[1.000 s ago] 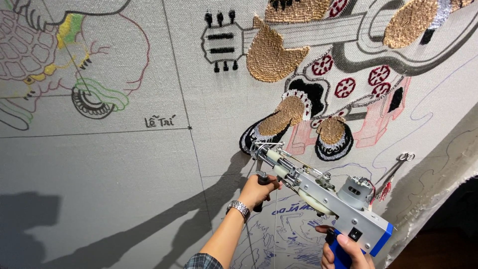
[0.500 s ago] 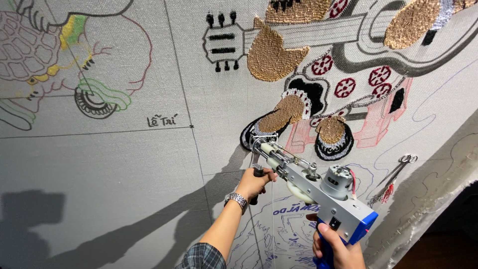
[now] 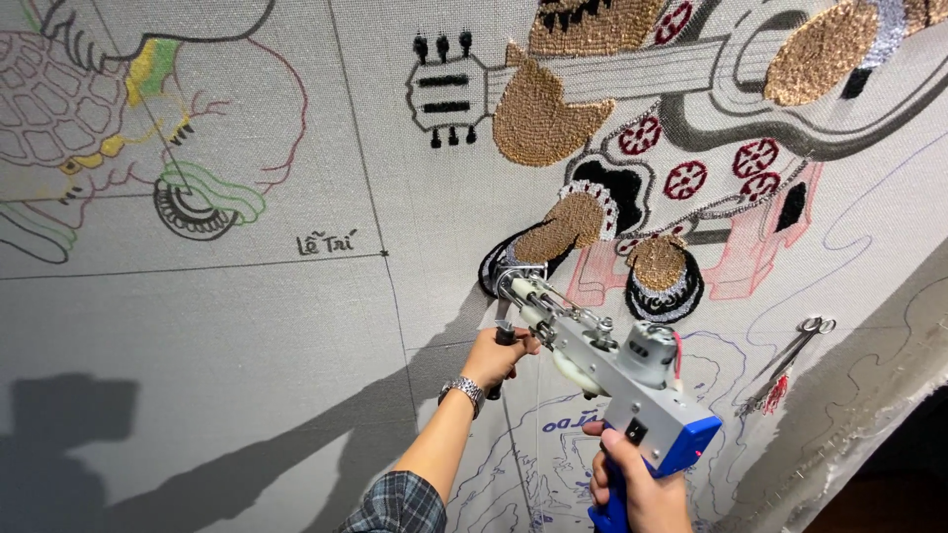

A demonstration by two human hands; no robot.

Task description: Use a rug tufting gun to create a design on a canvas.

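I hold a grey and blue tufting gun [image 3: 612, 380] against a stretched pale cloth [image 3: 296, 326]. My right hand [image 3: 637, 489] grips its blue rear handle low in the view. My left hand [image 3: 499, 355], with a metal wristwatch, grips the black front handle under the gun's nose. The gun's tip touches the cloth at the black tufted edge [image 3: 499, 266] beside a tan tufted patch [image 3: 563, 227]. A partly tufted guitar figure with tan, black, white and red areas spreads above the gun.
A pair of scissors [image 3: 790, 360] with a red tassel hangs on the cloth at the right. A turtle outline with green and yellow tufts [image 3: 148, 128] lies at upper left. The cloth's frayed edge runs down the right side. Shadows fall at lower left.
The gun and both hands have shifted slightly left and up along the cloth, its tip staying at the black tufted edge. My right hand has risen further into view.
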